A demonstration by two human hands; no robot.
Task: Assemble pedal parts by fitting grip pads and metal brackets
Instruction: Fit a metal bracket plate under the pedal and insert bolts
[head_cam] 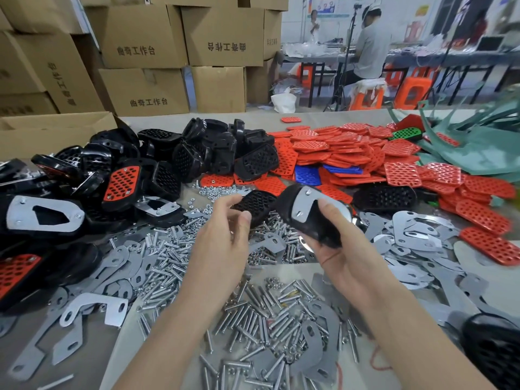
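Right hand [334, 240] wraps a black pedal body [315, 232], palm beneath, thumb on its metal bracket [305, 201]. Left hand [222, 237] pinches a perforated pedal shell [257, 204] beside it. Likely light, rigid, glossy-slick plastic; best gripped by the side edges, clear of bracket.

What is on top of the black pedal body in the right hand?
A silver metal bracket lies on the pedal body, two fasteners showing. The thumb of the right hand covers part of it.

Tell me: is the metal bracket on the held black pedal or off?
On. The bracket lies flat against the back of the pedal that the right hand grips.
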